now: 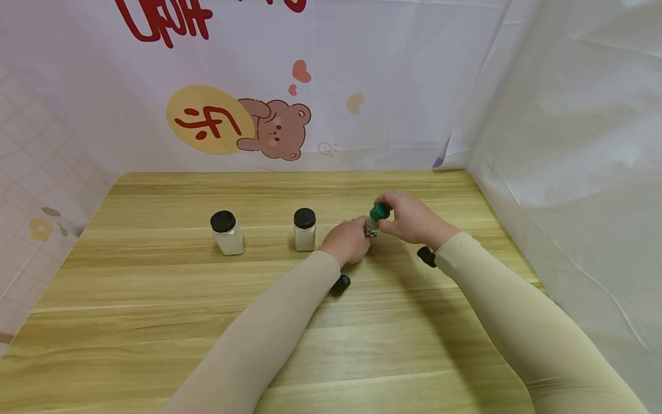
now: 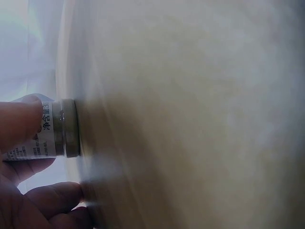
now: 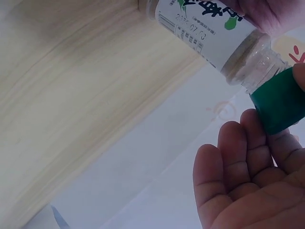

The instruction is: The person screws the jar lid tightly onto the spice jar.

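Note:
My left hand grips a small glass seasoning bottle by its labelled body, with the base close over the table. My right hand pinches the green cap at the bottle's top between thumb and fingers. In the right wrist view the cap sits at the end of the clear threaded neck, with threads showing below it. The white label carries dark writing and a printed date. The left wrist view has the left thumb across the bottle's label.
Two clear jars with black lids, one far left and one nearer the middle, stand on the wooden table. A black object shows beside the left forearm, another by the right sleeve. White sheeting closes the back.

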Available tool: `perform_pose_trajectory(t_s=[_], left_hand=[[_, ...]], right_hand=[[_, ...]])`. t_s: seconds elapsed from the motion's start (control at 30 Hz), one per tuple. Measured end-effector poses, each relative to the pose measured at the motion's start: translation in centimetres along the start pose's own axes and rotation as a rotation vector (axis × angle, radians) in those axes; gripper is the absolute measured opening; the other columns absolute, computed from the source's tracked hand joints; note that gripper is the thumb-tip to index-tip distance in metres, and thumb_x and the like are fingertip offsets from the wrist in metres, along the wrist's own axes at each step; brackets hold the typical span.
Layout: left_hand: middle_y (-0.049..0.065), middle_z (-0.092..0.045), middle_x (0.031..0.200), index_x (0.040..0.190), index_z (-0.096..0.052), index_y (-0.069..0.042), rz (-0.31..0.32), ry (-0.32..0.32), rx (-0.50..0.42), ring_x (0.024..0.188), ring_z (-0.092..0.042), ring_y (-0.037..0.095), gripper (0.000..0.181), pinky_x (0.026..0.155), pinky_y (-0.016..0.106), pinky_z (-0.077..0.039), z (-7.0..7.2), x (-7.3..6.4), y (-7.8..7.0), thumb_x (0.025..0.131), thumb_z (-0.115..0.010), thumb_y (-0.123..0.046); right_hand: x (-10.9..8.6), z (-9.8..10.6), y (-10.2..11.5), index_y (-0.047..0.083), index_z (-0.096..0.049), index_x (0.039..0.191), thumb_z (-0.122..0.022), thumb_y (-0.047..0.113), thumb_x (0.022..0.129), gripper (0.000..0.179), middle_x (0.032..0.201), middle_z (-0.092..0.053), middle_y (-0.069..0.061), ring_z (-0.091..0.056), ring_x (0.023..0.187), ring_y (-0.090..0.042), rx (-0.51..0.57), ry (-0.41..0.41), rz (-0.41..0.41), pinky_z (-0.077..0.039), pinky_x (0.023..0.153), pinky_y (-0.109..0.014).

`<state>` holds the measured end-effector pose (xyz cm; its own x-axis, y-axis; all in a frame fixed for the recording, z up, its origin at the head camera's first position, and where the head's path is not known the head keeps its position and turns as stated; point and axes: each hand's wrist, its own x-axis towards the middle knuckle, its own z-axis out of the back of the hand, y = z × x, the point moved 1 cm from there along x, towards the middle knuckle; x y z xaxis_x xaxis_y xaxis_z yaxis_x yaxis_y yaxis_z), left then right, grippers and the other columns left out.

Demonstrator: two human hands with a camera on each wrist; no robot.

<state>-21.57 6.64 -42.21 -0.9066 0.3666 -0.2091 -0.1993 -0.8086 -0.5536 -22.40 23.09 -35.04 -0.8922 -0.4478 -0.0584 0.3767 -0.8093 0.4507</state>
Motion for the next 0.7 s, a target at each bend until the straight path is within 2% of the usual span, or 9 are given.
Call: perform_pose_trajectory(t_s=[0.27,0.7], left_hand=[[0.000,-0.065,0.144,0.144,-0.054,-0.022,0.005,0.009,-0.009,0.148,-0.051,0.029,0.039,0.124,0.047,-0.040,0.04,-0.11,-0.08,0.109,-0.058,-0.039],[0.002,-0.067,0.139,0.141,-0.055,-0.021,-0.001,0.012,0.029,0.138,-0.060,0.028,0.036,0.115,0.044,-0.049,0.08,-0.05,-0.07,0.109,-0.057,-0.039]], right_hand=[[0.11,-0.04,0.16,-0.003,-0.064,0.131,-0.072,0.010,0.094,0.040,0.128,-0.064,-0.020,-0.063,0.116,-0.034,-0.056,0.001,0.016,-0.053,0.104,-0.051],[0.36,-0.08,0.28,0.000,-0.065,0.134,-0.073,0.011,0.094,0.042,0.129,-0.065,-0.018,-0.062,0.120,-0.036,-0.121,0.011,0.046,-0.052,0.106,-0.052]])
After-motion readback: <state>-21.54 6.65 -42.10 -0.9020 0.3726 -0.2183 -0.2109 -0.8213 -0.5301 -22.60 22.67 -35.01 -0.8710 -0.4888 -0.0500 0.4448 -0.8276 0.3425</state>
